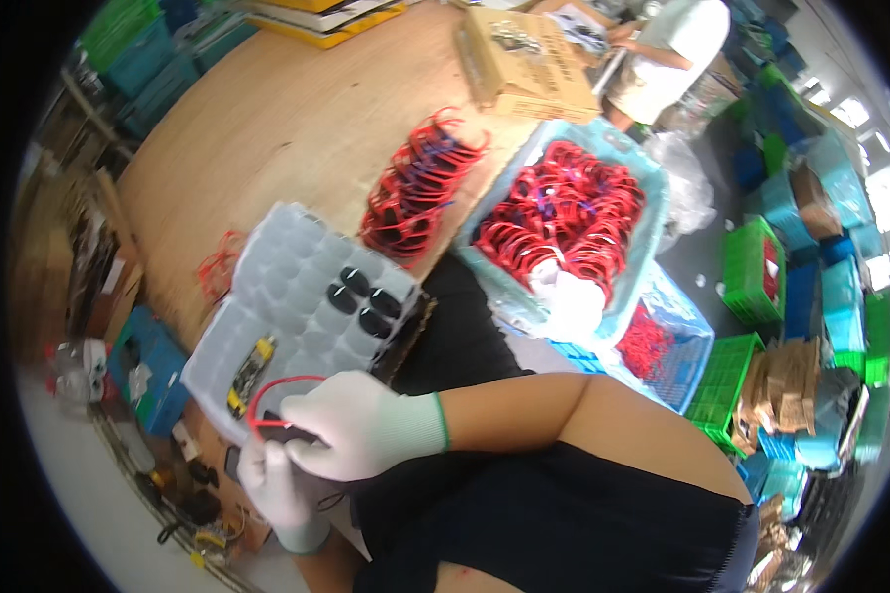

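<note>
Both hands are in white gloves, working close together over the near edge of a grey moulded tray (302,247) on the worktop (267,109). The right hand (351,425) has its fingers clamped on a thin red frame (266,424), but they cover a good chunk of it, so I can't make out its full shape. Left hand (279,489) is bunched right below, partly blocked by the right; can't tell if its fingers are actually pinching the frame or just up against it. Four dark lenses (342,298) sit in the tray, plus a blurry yellow-and-black item (252,376). Past that there's a red heap (420,193), pretty smeared. The light-blue bin (648,208) is loaded with red frames, some hidden under something white (572,304).
</note>
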The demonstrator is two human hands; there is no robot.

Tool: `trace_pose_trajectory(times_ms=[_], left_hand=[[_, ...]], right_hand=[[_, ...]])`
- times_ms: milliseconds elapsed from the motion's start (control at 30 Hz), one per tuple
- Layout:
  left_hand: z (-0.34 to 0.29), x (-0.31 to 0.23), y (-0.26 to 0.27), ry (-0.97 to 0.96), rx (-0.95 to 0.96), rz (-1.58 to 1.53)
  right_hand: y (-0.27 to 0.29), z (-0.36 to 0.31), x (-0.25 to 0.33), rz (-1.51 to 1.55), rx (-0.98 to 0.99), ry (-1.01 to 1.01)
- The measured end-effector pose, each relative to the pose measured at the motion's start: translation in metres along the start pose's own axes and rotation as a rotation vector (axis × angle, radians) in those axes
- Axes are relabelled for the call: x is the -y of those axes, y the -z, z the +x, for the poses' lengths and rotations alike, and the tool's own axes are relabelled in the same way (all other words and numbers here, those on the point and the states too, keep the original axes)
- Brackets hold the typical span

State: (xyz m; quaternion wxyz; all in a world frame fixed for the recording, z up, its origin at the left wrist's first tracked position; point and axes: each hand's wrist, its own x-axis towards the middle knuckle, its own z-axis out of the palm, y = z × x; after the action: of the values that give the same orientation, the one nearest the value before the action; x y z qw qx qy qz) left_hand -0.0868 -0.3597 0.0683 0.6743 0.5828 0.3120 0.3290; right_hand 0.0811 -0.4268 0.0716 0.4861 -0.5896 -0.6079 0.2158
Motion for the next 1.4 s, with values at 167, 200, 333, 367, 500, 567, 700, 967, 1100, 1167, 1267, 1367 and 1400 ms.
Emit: trace_pose_trajectory(times_ms=[167,200,333,367,500,567,700,967,1100,1167,1267,1367,1400], left_hand=[[0.007,0.022,0.011,0.020,0.079,-0.096],[0.006,0.030,0.014,0.012,0.088,-0.133],[0.003,0.030,0.013,-0.012,0.058,-0.132],[0.003,0.024,0.010,0.002,0.081,-0.137],[0.009,0.009,-0.001,0.066,0.072,-0.103],[0.014,0.009,-0.006,0.077,0.053,-0.057],[0.022,0.024,-0.013,0.109,0.010,-0.050],[0.036,0.025,-0.029,0.128,0.083,-0.108],[0.057,0.021,-0.037,0.051,0.101,0.071],[0.067,0.025,-0.041,0.073,0.097,0.038],[0.083,0.039,-0.044,0.061,0.148,0.086],[0.106,0.046,-0.039,-0.005,0.118,0.246],[0.112,0.046,-0.038,-0.022,0.116,0.296]], right_hand=[[-0.001,-0.003,-0.007,-0.112,0.042,0.036],[0.000,-0.003,-0.007,-0.116,0.064,0.039],[0.007,-0.002,-0.007,-0.079,0.088,0.073],[0.008,-0.002,-0.009,-0.065,0.096,0.069],[0.019,0.000,-0.012,0.018,0.110,0.006],[0.020,-0.001,-0.017,0.003,0.081,-0.028],[0.025,0.000,-0.027,0.003,0.028,-0.096],[0.041,0.000,-0.040,-0.041,-0.001,0.011],[0.051,0.003,-0.057,-0.024,0.050,-0.017],[0.052,0.005,-0.072,-0.104,0.030,0.071],[0.076,0.016,-0.099,-0.130,0.052,0.134],[0.141,0.046,-0.191,-0.555,-0.119,0.052],[0.171,0.065,-0.219,-0.565,-0.364,-0.214]])
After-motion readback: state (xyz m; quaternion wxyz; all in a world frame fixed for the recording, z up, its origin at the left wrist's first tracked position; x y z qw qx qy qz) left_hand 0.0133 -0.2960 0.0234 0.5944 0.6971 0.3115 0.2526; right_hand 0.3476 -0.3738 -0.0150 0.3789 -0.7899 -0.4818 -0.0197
